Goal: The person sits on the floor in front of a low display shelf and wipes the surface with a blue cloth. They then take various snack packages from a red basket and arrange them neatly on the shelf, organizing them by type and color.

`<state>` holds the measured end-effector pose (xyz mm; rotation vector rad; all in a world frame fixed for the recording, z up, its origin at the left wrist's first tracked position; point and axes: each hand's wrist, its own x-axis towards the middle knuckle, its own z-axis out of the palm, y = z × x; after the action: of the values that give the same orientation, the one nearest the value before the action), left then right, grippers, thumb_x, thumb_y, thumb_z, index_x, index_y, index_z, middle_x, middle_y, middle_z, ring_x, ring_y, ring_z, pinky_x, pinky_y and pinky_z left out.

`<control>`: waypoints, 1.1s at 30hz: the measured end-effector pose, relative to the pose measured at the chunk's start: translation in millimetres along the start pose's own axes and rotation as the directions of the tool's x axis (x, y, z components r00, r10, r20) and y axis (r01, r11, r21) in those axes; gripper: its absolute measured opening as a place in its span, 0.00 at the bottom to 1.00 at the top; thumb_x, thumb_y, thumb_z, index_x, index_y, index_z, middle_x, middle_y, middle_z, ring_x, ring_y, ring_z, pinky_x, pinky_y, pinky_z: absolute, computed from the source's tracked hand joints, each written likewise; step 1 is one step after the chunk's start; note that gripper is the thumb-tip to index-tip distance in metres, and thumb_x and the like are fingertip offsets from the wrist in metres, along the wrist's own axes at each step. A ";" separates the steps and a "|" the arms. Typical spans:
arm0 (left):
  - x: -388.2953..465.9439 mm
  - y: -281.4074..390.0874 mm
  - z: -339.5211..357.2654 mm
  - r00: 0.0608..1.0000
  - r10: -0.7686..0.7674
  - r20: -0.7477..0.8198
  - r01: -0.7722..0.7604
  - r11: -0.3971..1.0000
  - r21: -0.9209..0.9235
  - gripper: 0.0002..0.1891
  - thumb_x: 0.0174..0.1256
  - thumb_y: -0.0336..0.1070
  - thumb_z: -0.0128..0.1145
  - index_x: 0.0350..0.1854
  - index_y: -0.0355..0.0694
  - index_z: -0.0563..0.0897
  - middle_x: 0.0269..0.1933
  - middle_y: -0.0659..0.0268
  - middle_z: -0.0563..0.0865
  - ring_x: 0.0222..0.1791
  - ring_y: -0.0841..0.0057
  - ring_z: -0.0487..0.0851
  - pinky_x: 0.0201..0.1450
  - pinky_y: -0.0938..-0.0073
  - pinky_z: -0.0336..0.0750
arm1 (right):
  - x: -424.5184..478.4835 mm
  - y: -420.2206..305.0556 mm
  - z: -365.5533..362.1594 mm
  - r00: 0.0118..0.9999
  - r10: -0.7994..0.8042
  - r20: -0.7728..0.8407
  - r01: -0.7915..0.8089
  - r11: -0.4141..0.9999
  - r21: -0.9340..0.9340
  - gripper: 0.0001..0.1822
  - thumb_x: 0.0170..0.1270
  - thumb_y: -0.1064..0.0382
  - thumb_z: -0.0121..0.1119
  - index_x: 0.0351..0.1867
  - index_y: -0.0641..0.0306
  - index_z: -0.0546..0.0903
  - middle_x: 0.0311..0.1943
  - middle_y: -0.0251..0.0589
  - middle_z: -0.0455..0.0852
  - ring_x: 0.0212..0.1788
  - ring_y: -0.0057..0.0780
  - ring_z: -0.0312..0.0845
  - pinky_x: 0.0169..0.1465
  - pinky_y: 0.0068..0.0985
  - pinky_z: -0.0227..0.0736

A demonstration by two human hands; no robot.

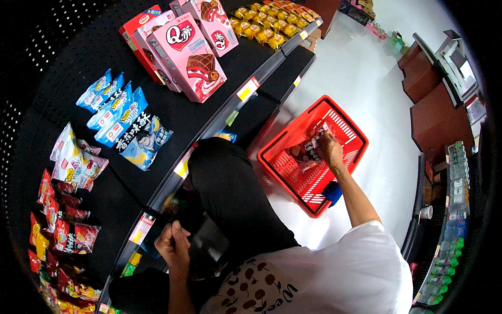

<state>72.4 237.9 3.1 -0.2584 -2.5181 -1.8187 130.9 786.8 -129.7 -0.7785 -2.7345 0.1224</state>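
My right hand (330, 151) is inside a red plastic shopping basket (270, 157) and grips the edge of a dark red snack bag (308, 155). The bag lies tilted against the basket's slotted floor and wall; my fingers hide part of it. A dark blue piece (332, 193) sits on the basket's near rim. My left hand (173, 241) is beside the front edge of the black shelf, over my bent knee. Its fingers are curled in, and nothing shows in them.
On the shelf (129, 192) stand pink cake boxes (188, 59), blue snack bags (133, 121), white-pink bags (78, 165), red bags (76, 237) and yellow-wrapped cakes (264, 25). Price tags line its edge. A brown counter (439, 117) and a bottle shelf (447, 235) are at right.
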 end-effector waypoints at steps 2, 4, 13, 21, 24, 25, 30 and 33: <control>0.5 0.0 -1.3 1.000 -0.013 0.024 0.014 1.000 -0.021 0.22 0.79 0.39 0.53 0.21 0.35 0.77 0.16 0.69 0.75 0.14 0.86 0.70 0.18 0.80 0.62 | -6.9 6.4 -15.4 0.983 0.090 -0.163 -0.028 0.937 0.348 0.07 0.65 0.67 0.61 0.43 0.61 0.82 0.42 0.49 0.86 0.39 0.48 0.85 0.39 0.39 0.80; 1.9 10.5 -1.4 0.996 -0.041 0.075 0.041 0.999 -0.011 0.21 0.78 0.38 0.54 0.21 0.36 0.78 0.16 0.69 0.76 0.15 0.86 0.71 0.20 0.79 0.64 | -11.4 -11.2 -67.7 0.986 0.120 -0.114 -0.070 0.928 0.367 0.05 0.67 0.67 0.60 0.42 0.63 0.80 0.39 0.48 0.85 0.39 0.48 0.84 0.42 0.40 0.77; 20.2 77.5 -5.3 0.907 0.405 0.112 -0.407 0.913 -0.003 0.18 0.57 0.33 0.74 0.49 0.38 0.83 0.43 0.63 0.87 0.38 0.74 0.84 0.41 0.74 0.79 | -16.8 -170.0 -232.7 0.924 -0.049 -0.379 0.312 0.669 0.675 0.01 0.72 0.73 0.58 0.41 0.68 0.78 0.35 0.34 0.78 0.32 0.17 0.72 0.38 0.18 0.71; 24.1 123.8 -48.6 0.848 0.474 0.238 -0.529 0.786 0.320 0.52 0.50 0.54 0.77 0.74 0.36 0.64 0.66 0.47 0.76 0.65 0.53 0.75 0.68 0.55 0.69 | -29.5 -336.5 -275.5 0.565 -0.634 -0.527 0.815 0.327 0.479 0.07 0.59 0.77 0.65 0.38 0.68 0.81 0.35 0.46 0.82 0.38 0.39 0.81 0.41 0.29 0.76; 15.0 110.6 -63.2 0.954 0.201 0.221 -0.254 0.935 0.246 0.49 0.55 0.51 0.76 0.74 0.37 0.62 0.59 0.44 0.80 0.57 0.50 0.83 0.60 0.57 0.77 | -33.5 -388.0 -265.1 0.405 -0.714 -0.571 0.888 0.158 0.433 0.08 0.58 0.75 0.67 0.38 0.67 0.83 0.34 0.46 0.82 0.34 0.43 0.83 0.37 0.33 0.79; 11.5 106.8 -67.0 0.972 0.111 0.209 -0.153 0.969 0.194 0.46 0.56 0.48 0.76 0.72 0.37 0.63 0.56 0.45 0.83 0.54 0.51 0.85 0.58 0.59 0.78 | -34.2 -401.6 -259.7 0.379 -0.716 -0.586 0.895 0.123 0.428 0.07 0.58 0.74 0.67 0.38 0.66 0.83 0.33 0.45 0.82 0.34 0.41 0.83 0.36 0.33 0.78; 8.7 54.9 -93.0 0.991 0.135 0.020 -0.135 0.991 0.005 0.37 0.59 0.40 0.75 0.66 0.35 0.68 0.52 0.52 0.86 0.52 0.68 0.86 0.57 0.68 0.78 | -37.6 -459.1 -233.5 0.405 -0.719 -0.565 0.831 0.033 0.555 0.09 0.63 0.70 0.66 0.44 0.64 0.83 0.38 0.45 0.82 0.37 0.43 0.83 0.39 0.34 0.79; 15.5 22.6 -116.0 0.984 0.079 -0.161 -0.111 0.974 -0.199 0.30 0.60 0.32 0.74 0.61 0.34 0.71 0.51 0.64 0.85 0.49 0.80 0.82 0.56 0.74 0.78 | -45.7 -483.1 -224.5 0.555 -0.648 -0.521 0.688 0.007 0.725 0.18 0.63 0.69 0.66 0.55 0.63 0.80 0.45 0.46 0.84 0.39 0.35 0.82 0.40 0.30 0.78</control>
<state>51.6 137.1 63.1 -0.2304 -2.1797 -1.9823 -6.4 352.3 150.1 0.8888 -2.0772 1.2135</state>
